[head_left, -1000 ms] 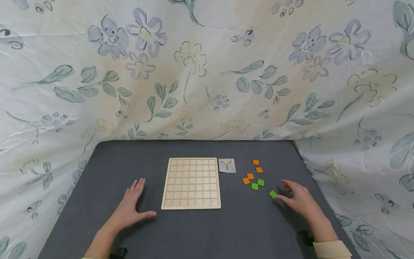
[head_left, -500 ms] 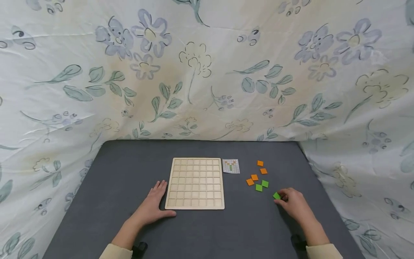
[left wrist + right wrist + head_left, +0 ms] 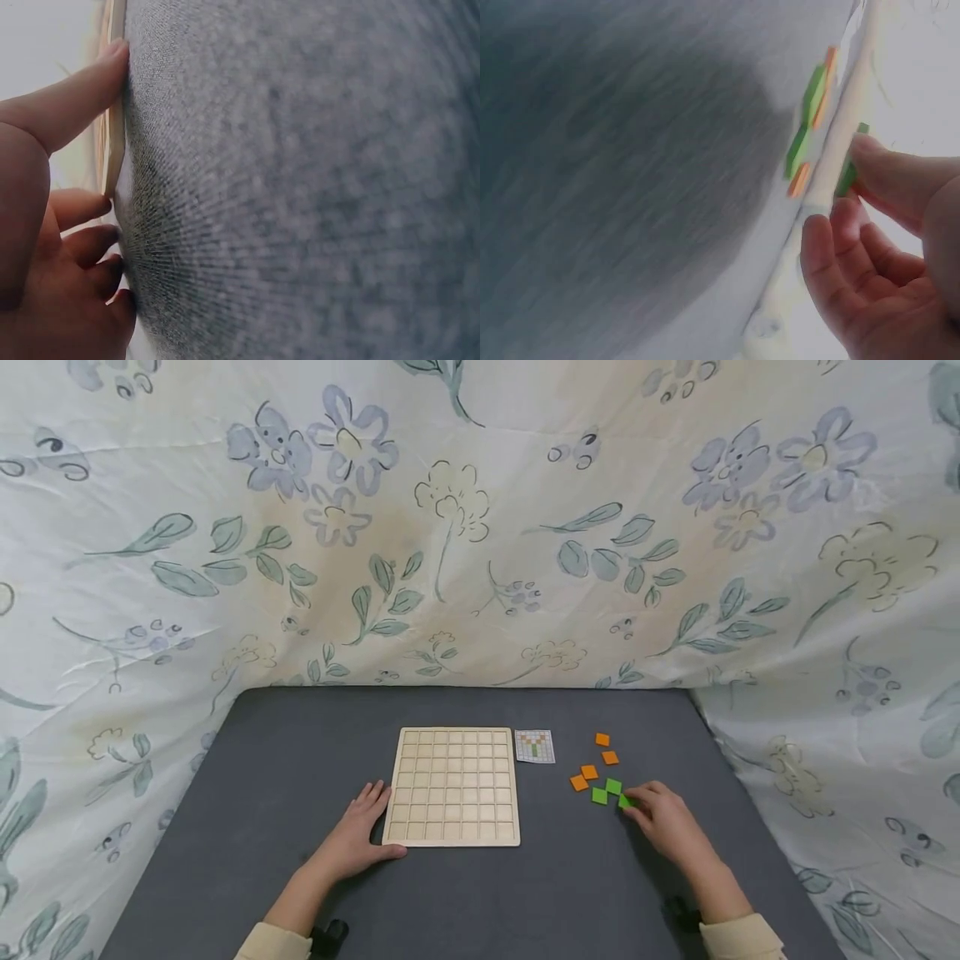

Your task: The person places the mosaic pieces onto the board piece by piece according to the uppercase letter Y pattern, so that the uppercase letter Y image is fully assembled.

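Note:
My right hand pinches a small green square tile between thumb and fingers, just right of the other tiles. In the right wrist view the pinched tile stands on edge between thumb and fingertips, above the table. At the lower left corner of a pale wooden grid board, my left hand rests with thumb and fingers spread. Its fingers lie along the left side and the thumb along the near edge. The left wrist view shows thumb and fingertips right at the board's edge.
Two more green tiles lie by several orange tiles right of the board. A small printed card with a coloured grid pattern lies at the board's upper right. A floral cloth hangs behind the dark grey table.
My right hand has closed on the outlying green tile and brought it left, close to the other tiles. My left hand has moved right to the board's corner.

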### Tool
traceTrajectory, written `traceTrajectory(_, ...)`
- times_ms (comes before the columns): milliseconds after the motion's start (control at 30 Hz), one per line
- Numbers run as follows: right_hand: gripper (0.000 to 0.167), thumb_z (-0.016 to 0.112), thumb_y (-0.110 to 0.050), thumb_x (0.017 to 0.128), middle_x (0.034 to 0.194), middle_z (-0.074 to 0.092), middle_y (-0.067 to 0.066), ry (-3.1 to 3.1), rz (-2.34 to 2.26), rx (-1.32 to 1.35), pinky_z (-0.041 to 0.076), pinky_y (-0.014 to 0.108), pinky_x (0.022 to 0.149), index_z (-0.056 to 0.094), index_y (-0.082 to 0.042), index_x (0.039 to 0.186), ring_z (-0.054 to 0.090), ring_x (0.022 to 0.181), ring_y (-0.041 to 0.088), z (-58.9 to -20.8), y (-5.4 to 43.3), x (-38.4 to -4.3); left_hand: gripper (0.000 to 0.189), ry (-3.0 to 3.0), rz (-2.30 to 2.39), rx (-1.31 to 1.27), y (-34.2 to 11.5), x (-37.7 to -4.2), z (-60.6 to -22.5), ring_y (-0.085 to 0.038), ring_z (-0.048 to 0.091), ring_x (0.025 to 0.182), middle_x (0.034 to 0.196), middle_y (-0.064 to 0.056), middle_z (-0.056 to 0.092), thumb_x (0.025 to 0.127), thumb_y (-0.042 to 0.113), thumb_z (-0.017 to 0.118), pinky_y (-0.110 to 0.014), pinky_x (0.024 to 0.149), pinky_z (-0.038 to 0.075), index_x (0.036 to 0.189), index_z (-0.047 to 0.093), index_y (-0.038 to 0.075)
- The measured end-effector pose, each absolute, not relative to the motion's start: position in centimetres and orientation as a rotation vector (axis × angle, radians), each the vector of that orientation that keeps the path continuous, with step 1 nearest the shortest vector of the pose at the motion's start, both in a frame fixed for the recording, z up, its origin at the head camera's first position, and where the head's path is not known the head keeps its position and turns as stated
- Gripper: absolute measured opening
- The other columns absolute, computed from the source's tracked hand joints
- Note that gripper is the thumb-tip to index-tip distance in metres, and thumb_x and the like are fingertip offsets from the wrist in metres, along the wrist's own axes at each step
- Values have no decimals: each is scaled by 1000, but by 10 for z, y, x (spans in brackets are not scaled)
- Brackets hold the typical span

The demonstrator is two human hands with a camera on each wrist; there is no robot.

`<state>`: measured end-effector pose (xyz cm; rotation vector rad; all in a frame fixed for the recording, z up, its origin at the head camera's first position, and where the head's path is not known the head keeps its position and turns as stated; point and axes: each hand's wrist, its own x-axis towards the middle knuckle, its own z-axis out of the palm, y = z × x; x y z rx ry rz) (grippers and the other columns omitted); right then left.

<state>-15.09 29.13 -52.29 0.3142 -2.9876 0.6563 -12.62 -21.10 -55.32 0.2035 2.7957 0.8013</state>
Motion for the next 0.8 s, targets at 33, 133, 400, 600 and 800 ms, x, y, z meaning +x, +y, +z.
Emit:
traceTrajectory(33, 27, 78, -9, 88, 103, 63, 13, -2970, 656, 341, 57, 42, 70, 73, 1, 113, 64, 85, 24, -522, 287, -152, 110, 2796, 803, 203, -212, -126, -554, -41, 13, 155, 166, -21, 21, 76, 52, 85, -61, 123, 17, 157, 31, 2)
traceTrajectory(133, 28, 77, -10, 89, 105, 62, 11, -2940, 647, 406, 56, 38, 70, 73, -1, 115, 63, 85, 21, -521, 275, -157, 109, 2795, 807, 204, -213, -126, -554, -41, 13, 155, 166, -20, 21, 76, 52, 84, -61, 122, 18, 157, 31, 2)
traceTrajectory(400, 30, 79, -15, 87, 103, 63, 4, -2923, 639, 531, 50, 30, 65, 75, -8, 116, 54, 77, 10, -514, 239, -167, 109, 2786, 802, 190, -212, -126, -550, -41, 13, 155, 167, -20, 21, 76, 52, 84, -62, 122, 19, 157, 32, 2)
traceTrajectory(600, 30, 81, -17, 85, 104, 64, 1, -2885, 636, 550, 56, 33, 68, 76, -12, 114, 66, 86, 17, -510, 219, -166, 109, 2787, 804, 196, -214, -126, -551, -41, 14, 155, 167, -19, 22, 75, 54, 84, -62, 122, 20, 157, 33, 4)
traceTrajectory(800, 28, 84, -20, 82, 103, 66, -2, -2841, 564, 554, 53, 29, 63, 77, -15, 109, 63, 81, 13, -512, 204, -164, 110, 2763, 827, 191, -216, -123, -551, -41, 14, 155, 166, -19, 22, 74, 53, 86, -61, 122, 19, 157, 33, 4)
